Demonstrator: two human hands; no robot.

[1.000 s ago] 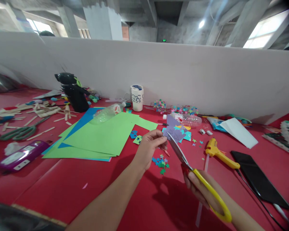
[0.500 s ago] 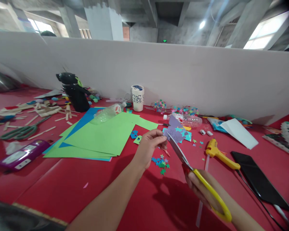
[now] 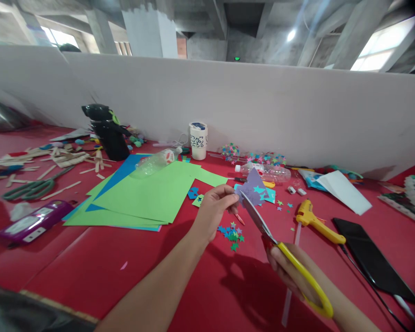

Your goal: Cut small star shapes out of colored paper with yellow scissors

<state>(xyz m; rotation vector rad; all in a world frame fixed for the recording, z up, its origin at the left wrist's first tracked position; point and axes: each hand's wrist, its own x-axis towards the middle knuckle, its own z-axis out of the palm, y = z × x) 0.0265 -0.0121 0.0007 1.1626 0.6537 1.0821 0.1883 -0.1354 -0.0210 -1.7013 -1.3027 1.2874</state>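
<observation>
Left hand [image 3: 215,206]: pinches purple paper [image 3: 251,188] — likely keeping it steady
Right hand [image 3: 285,271]: wrapped around scissors [image 3: 259,220] — blades at paper's edge

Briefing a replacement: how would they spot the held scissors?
On the red table, find the yellow glue gun. Left of it, the right hand holds the scissors, tips at purple paper. A yellow handle sets them apart from the green-handled pair far left.

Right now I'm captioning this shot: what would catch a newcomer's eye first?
Probably the scissors in the right hand, blades at the purple paper pinched in the left hand. Next, the bright green paper, left of the hands on the red table.
</observation>
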